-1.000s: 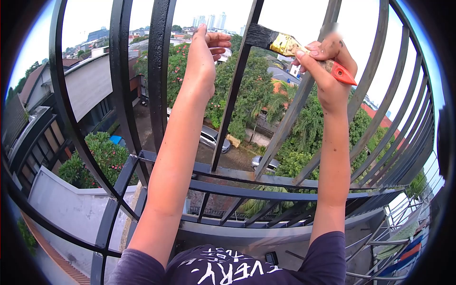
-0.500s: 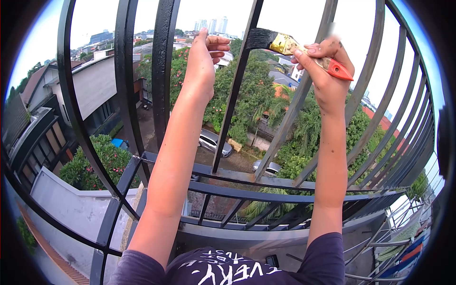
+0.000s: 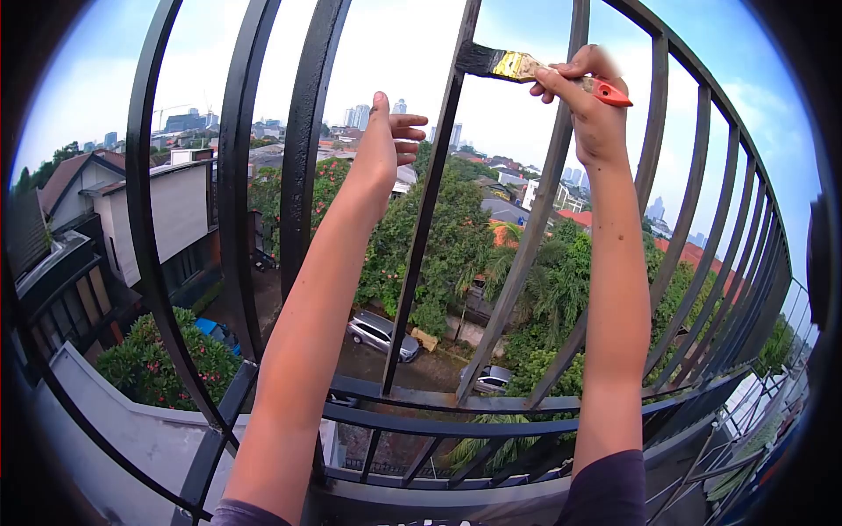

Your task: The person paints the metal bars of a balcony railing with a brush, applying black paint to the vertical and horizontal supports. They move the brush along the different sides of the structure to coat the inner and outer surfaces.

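Note:
My right hand point(image 3: 595, 110) is closed around the handle of a paintbrush point(image 3: 517, 67) with a red end. Its black-coated bristles touch the upper part of a dark metal railing bar point(image 3: 430, 188). My left hand point(image 3: 388, 145) is raised to the left of that bar, palm turned towards it, with the thumb up and the fingers apart. Nothing is in it. Bars on the left, such as the thick one point(image 3: 307, 131), look glossy black. Those to the right, like the bar point(image 3: 548, 188) beside my right hand, look duller and greyish.
A lower rail point(image 3: 491, 427) crosses below my forearms, and a curved top rail point(image 3: 702, 66) runs down the right side. Beyond the bars, far below, are trees point(image 3: 456, 228), a silver car point(image 3: 383, 335) and houses. Metal poles stand at the lower right.
The view has tilted upward, showing more sky. My right hand and the paintbrush have moved higher along the bar, bristles still against it. My left hand stays raised and empty.

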